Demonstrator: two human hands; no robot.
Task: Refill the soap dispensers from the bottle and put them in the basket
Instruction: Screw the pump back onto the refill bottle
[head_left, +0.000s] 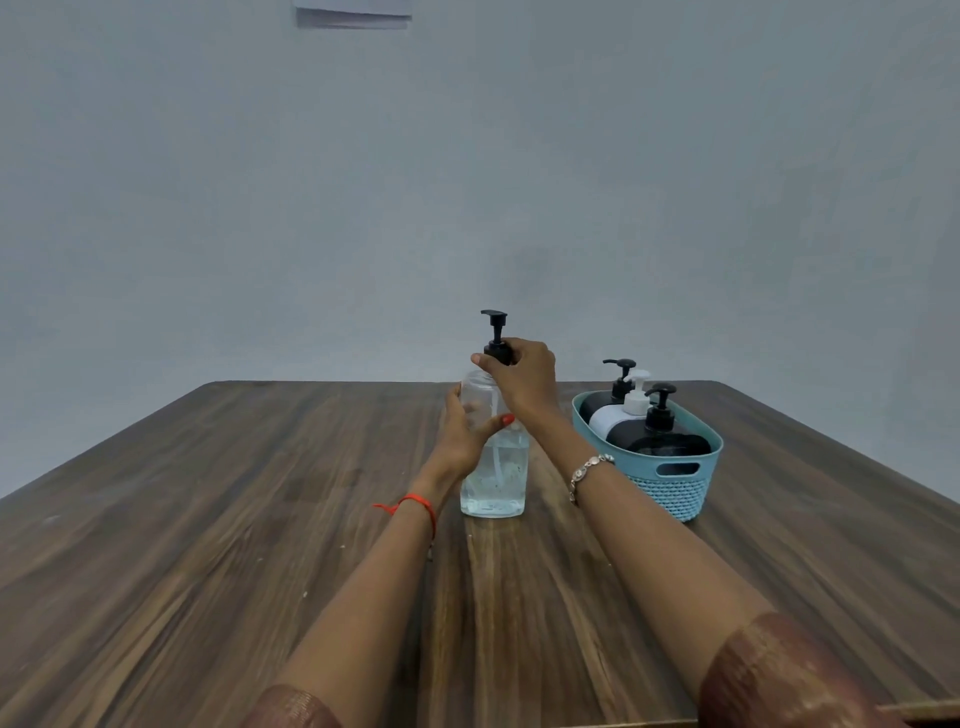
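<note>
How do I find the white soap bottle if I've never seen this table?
Look at the wooden table, then the blue basket on its right side. Inside, the white dispenser stands in the middle of a row of three. It is the only one with a white body and white pump; the back dispenser and front dispenser are black.

i see a plain pale grey-blue wall (675, 182) filling the upper half, with a faint darker smudge near its middle. at the top edge there's a pale flat sheet (353, 13), cut off, can't tell what it is. below that, a dark wood-grain table (182, 545) with rounded far corners reaches towards the wall. light is soft, even and dim. a few pale specks on the tabletop.
</note>
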